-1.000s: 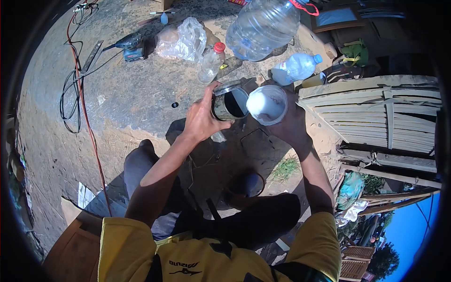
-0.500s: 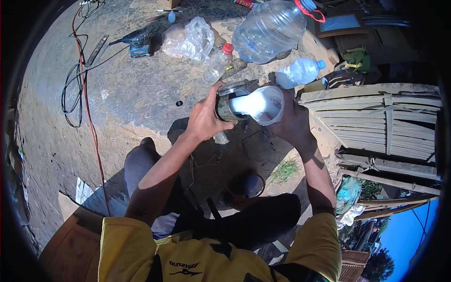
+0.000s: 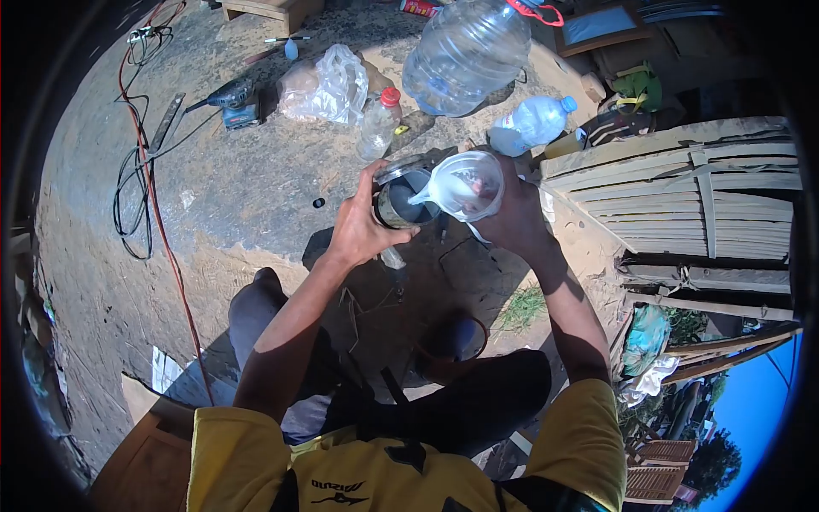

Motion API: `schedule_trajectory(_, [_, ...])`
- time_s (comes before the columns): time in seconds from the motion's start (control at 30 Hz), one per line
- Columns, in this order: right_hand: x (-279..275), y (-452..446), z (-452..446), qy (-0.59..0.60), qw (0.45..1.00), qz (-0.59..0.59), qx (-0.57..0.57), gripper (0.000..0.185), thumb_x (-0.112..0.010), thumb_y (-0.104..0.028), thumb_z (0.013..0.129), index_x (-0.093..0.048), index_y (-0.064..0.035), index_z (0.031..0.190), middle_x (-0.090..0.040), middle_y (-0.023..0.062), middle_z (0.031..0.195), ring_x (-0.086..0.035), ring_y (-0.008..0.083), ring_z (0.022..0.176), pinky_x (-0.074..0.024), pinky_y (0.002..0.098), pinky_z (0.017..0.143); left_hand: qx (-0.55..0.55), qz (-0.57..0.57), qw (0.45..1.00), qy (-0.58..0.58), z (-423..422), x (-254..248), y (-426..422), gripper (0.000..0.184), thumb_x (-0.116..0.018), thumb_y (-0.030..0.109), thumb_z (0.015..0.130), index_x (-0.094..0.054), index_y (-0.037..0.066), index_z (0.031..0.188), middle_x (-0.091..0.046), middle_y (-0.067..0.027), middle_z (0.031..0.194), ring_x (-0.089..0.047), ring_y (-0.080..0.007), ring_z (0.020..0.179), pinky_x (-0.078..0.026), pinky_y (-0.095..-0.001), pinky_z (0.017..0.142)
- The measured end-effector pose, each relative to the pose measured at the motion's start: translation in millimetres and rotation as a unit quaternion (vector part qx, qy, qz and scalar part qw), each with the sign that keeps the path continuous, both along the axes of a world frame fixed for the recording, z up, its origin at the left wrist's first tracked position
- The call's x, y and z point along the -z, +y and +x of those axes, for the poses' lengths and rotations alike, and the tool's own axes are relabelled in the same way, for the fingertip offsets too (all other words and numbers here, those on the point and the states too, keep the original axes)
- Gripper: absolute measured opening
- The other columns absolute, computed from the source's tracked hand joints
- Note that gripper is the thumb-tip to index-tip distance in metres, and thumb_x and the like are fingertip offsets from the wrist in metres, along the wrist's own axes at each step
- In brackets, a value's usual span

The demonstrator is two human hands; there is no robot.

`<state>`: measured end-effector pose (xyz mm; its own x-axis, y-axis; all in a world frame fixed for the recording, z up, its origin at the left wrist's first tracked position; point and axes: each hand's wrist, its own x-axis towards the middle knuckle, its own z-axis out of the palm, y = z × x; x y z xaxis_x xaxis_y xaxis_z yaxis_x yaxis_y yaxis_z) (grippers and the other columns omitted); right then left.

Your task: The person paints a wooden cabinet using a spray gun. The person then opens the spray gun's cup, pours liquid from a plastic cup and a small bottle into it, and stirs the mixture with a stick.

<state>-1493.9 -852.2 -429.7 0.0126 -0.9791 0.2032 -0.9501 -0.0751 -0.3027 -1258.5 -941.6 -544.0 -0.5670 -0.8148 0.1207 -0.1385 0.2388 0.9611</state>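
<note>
My left hand [image 3: 358, 224] is wrapped around an open tin can [image 3: 394, 213], whose lid [image 3: 401, 167] stands raised at its far edge. My right hand [image 3: 519, 213] grips a clear plastic cup [image 3: 478, 192] that tips toward the can. White liquid [image 3: 424, 195] runs from the cup's rim into the can's mouth, and a white film coats the cup's inside. The fingers of my right hand are partly hidden behind the cup. Just beyond the hands stand a clear bottle with a red cap [image 3: 380, 128] and, lying tilted, a bluish water bottle [image 3: 531, 125].
A large clear jug [image 3: 467, 60] and a plastic bag [image 3: 333, 90] sit farther back. To the left are a power sander [image 3: 239, 107] and an orange cable [image 3: 162, 230]. Slatted wood [image 3: 657, 196] lies at right. A dark bucket [image 3: 456, 337] is near my legs.
The broad white pour from the cup has shrunk to a narrow stream. Both hands, still holding can and cup, appear slightly farther left as the view has shifted.
</note>
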Motion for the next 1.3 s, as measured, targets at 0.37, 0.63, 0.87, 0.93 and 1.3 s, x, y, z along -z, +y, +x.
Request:
schedule_trajectory(0.37, [72.4,-42.5,-52.3,-0.324,0.927,-0.09,0.165,0.068,-0.094,-0.02,0.079,-0.055,-0.0009,0.131,-0.071,0.0127,0.12,-0.069,0.0201,0.109,-0.0557,0.0364,0.095,0.014,0.059,0.998,0.027,4.8,29.6,-1.2,0.119,-0.099,0.022,0.063,-0.027,0.008,0.157,-0.063,-0.0218,0.137,-0.064,-0.0336,0.129,-0.051,-0.0441,0.112])
schedule_trajectory(0.63, [148.4,-124.8,-94.5,-0.314,0.9,-0.161,0.257,0.074,-0.097,-0.031,0.072,-0.055,-0.0039,0.127,-0.073,0.0159,0.12,-0.071,0.029,0.112,-0.0551,0.0419,0.097,0.042,0.092,0.994,0.038,12.0,55.8,-8.4,0.118,-0.099,0.016,0.063,-0.027,0.004,0.157,-0.06,-0.0189,0.141,-0.059,-0.0278,0.133,-0.048,-0.0412,0.114])
schedule_trajectory(0.87, [218.1,-146.4,-109.5,-0.287,0.884,-0.168,0.328,0.076,-0.097,-0.033,0.07,-0.059,-0.0033,0.129,-0.074,0.0141,0.122,-0.071,0.0301,0.113,-0.054,0.0419,0.1,0.115,0.146,0.978,0.099,-21.6,92.2,-17.8,0.117,-0.098,0.009,0.062,-0.028,0.002,0.156,-0.059,-0.0135,0.141,-0.056,-0.0226,0.134,-0.044,-0.0378,0.116])
schedule_trajectory(0.93, [219.0,-142.5,-107.9,-0.308,0.882,-0.176,0.31,0.078,-0.097,-0.033,0.07,-0.058,-0.0032,0.131,-0.073,0.0143,0.123,-0.07,0.0293,0.115,-0.0534,0.0417,0.102,0.117,0.14,0.98,0.075,-32.8,102.3,-20.6,0.115,-0.097,0.008,0.063,-0.029,0.004,0.156,-0.059,-0.0121,0.141,-0.056,-0.0215,0.133,-0.044,-0.0376,0.116])
schedule_trajectory(1.3, [201.4,-113.5,-117.1,-0.306,0.904,0.005,0.299,0.077,-0.092,-0.023,0.073,-0.056,-0.0005,0.138,-0.07,0.0212,0.127,-0.069,0.0356,0.119,-0.0535,0.0451,0.103,0.173,0.183,0.963,0.098,-71.6,137.8,-44.0,0.112,-0.099,0.011,0.064,-0.032,0.006,0.154,-0.059,-0.0105,0.141,-0.057,-0.0204,0.131,-0.045,-0.0365,0.114])
